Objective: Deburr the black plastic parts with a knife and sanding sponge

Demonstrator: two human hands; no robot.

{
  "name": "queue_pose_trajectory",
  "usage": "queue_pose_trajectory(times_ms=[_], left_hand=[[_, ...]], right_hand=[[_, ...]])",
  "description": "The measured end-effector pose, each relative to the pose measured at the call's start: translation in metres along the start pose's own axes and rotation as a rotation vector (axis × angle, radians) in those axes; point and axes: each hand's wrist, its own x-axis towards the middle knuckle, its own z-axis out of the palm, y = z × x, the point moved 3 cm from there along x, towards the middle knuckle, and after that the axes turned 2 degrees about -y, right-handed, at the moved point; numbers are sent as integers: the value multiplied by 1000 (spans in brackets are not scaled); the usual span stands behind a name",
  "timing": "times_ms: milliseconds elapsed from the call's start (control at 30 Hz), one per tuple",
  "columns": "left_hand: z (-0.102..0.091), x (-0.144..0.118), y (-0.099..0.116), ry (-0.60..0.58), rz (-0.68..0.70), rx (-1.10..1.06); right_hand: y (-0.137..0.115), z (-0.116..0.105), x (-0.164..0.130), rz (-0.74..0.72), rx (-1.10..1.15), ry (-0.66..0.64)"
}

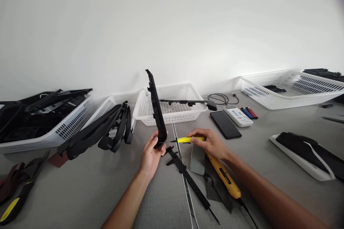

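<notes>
Near centre, your left hand [151,154] is gripping an upright black strip [156,109] while your right hand [212,144] is pinching a yellow knife [188,139]; its blade could slip toward your fingers.

strip [156,105]: matt black plastic | basket [172,112]: white perforated plastic | phone [225,124]: glossy black | table [80,186]: matt grey

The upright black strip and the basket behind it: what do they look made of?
The black strip in the left hand looks like moulded plastic, matt, with notched edges. The white basket looks like glossy plastic: its walls are a moulded lattice.
</notes>
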Motion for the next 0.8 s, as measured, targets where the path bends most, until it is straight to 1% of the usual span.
queue_pose_trajectory(times_ms=[67,200,267,367,500,633,800], left_hand=[[0,-1,0,-4,-18,-37],[0,-1,1,21,-76,-115],[0,-1,1,6,-91,-127],[1,-1,0,-39,-96,-134],[1,0,-2,-50,-100,-139],[0,1,-2,-74,-82,-118],[-2,2,-4,-55,-104,-130]], right_hand=[[0,-1,0,6,-11,13],[-1,0,-1,-2,11,-31],[-1,-1,-1,-14,12,-26],[-1,-3,-1,-21,10,3],[-1,-1,-1,-23,57,-52],[-5,0,-2,-55,49,-32],[-7,2,-2,-59,56,-70]])
